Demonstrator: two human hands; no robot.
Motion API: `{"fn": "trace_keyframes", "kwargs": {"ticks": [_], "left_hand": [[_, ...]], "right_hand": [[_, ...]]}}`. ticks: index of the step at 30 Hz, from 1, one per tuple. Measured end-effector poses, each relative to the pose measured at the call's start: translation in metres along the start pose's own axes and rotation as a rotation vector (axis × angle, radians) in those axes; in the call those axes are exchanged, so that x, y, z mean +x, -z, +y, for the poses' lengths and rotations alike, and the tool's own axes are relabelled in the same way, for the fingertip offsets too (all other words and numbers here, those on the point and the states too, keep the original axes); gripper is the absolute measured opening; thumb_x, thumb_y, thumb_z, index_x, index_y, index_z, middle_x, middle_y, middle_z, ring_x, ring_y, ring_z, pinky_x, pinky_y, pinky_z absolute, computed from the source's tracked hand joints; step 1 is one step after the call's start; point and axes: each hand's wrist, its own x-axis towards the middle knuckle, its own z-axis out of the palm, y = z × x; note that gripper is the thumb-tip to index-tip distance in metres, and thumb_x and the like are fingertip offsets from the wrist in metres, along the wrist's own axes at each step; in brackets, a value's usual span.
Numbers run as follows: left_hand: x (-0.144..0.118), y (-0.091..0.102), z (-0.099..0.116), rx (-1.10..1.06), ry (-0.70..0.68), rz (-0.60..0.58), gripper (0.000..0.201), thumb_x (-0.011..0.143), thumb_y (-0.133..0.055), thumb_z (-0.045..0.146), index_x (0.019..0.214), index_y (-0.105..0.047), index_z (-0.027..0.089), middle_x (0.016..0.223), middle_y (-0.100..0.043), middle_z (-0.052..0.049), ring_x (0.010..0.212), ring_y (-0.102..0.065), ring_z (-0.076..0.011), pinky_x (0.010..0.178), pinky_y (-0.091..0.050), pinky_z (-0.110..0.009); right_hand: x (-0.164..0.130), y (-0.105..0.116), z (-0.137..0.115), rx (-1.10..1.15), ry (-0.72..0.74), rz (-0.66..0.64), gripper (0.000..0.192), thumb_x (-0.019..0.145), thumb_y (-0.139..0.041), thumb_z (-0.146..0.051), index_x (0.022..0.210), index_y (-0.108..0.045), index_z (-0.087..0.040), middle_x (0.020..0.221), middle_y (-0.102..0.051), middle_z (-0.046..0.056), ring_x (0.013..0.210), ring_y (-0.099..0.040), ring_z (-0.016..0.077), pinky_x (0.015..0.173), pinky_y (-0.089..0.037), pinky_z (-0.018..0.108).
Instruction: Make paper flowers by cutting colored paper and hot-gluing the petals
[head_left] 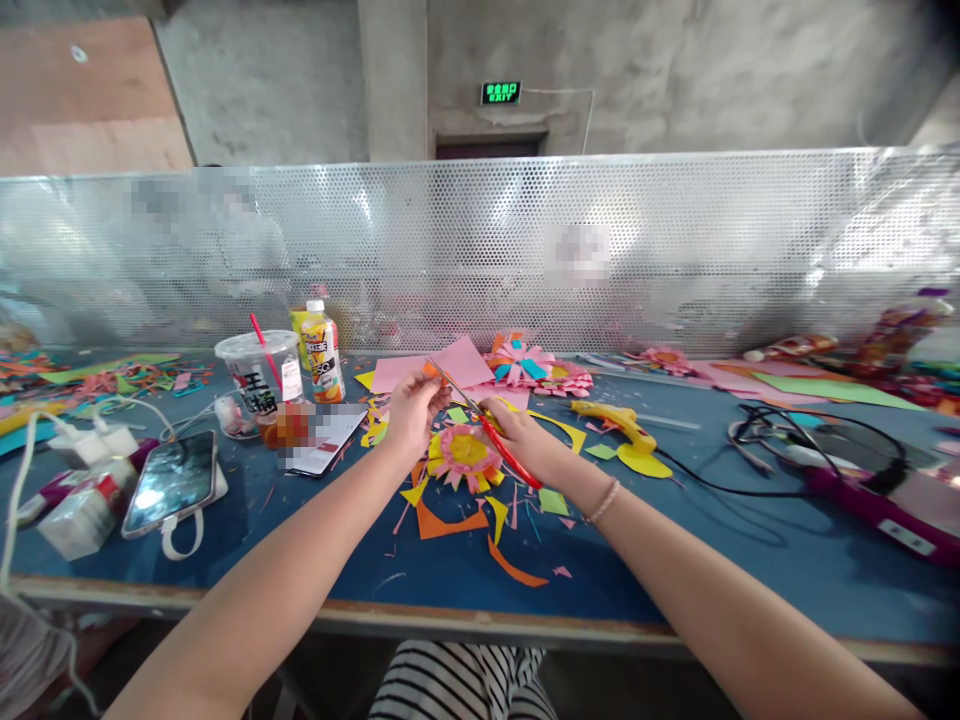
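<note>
My right hand (pixel 523 436) grips red-handled scissors (pixel 480 418), whose blades point up and left toward my left hand (pixel 411 408). My left hand pinches a small orange paper piece (pixel 430 371) at the blade tips. Between and below both hands a pink and yellow paper flower (pixel 464 456) lies on the blue table (pixel 675 540). Orange and yellow paper scraps (pixel 450 521) are scattered in front of the flower.
Pink paper sheets (pixel 442 365) and finished paper flowers (pixel 536 366) lie behind my hands. A yellow glue gun (pixel 613 425) lies to the right, with black cables (pixel 795 450). At left are a phone (pixel 171 482), a plastic cup (pixel 259 375), a bottle (pixel 324 352). A perforated metal screen (pixel 675 240) backs the table.
</note>
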Motion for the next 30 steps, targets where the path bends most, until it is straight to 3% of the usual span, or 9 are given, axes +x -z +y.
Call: {"fn": "trace_keyframes", "kwargs": {"ticks": [12, 17, 21, 25, 30], "left_hand": [[0.001, 0.000, 0.001, -0.051, 0.023, 0.022, 0.018, 0.058, -0.064, 0.011, 0.063, -0.047, 0.014, 0.057, -0.058, 0.002, 0.053, -0.057, -0.0083, 0.056, -0.045, -0.020], [0.003, 0.003, -0.002, -0.033, 0.037, 0.014, 0.019, 0.057, -0.066, 0.013, 0.065, -0.048, 0.014, 0.061, -0.060, 0.002, 0.053, -0.057, -0.0077, 0.057, -0.046, -0.021], [0.006, 0.007, -0.005, 0.028, 0.024, -0.006, 0.019, 0.057, -0.066, 0.015, 0.065, -0.049, 0.014, 0.060, -0.059, 0.002, 0.053, -0.057, -0.0078, 0.058, -0.047, -0.022], [0.012, 0.014, -0.008, 0.131, 0.031, 0.016, 0.019, 0.056, -0.066, 0.018, 0.067, -0.050, 0.015, 0.061, -0.059, 0.002, 0.052, -0.057, -0.0084, 0.056, -0.046, -0.022], [0.017, 0.021, -0.009, 0.191, 0.027, 0.031, 0.019, 0.055, -0.066, 0.019, 0.066, -0.051, 0.015, 0.062, -0.059, 0.002, 0.053, -0.057, -0.0081, 0.055, -0.047, -0.021]], "right_hand": [[0.005, -0.003, -0.001, -0.102, -0.015, 0.027, 0.030, 0.088, -0.038, -0.041, 0.103, -0.047, -0.017, 0.081, -0.062, 0.009, 0.074, -0.059, 0.0189, 0.063, -0.040, 0.025], [0.010, 0.003, 0.012, -0.160, -0.137, 0.068, 0.031, 0.087, -0.039, -0.042, 0.106, -0.047, -0.018, 0.086, -0.065, 0.009, 0.078, -0.062, 0.0202, 0.065, -0.040, 0.025], [0.010, 0.011, 0.033, -0.391, -0.247, 0.097, 0.037, 0.084, -0.042, -0.042, 0.110, -0.045, -0.016, 0.094, -0.065, 0.012, 0.088, -0.061, 0.0246, 0.073, -0.040, 0.030], [0.007, 0.012, 0.053, -0.571, -0.372, 0.039, 0.040, 0.082, -0.042, -0.043, 0.109, -0.046, -0.014, 0.100, -0.063, 0.016, 0.095, -0.059, 0.0284, 0.079, -0.039, 0.037], [0.004, 0.010, 0.067, -0.603, -0.472, -0.119, 0.039, 0.078, -0.044, -0.031, 0.110, -0.049, -0.009, 0.102, -0.061, 0.018, 0.093, -0.059, 0.0276, 0.072, -0.042, 0.033]]}}
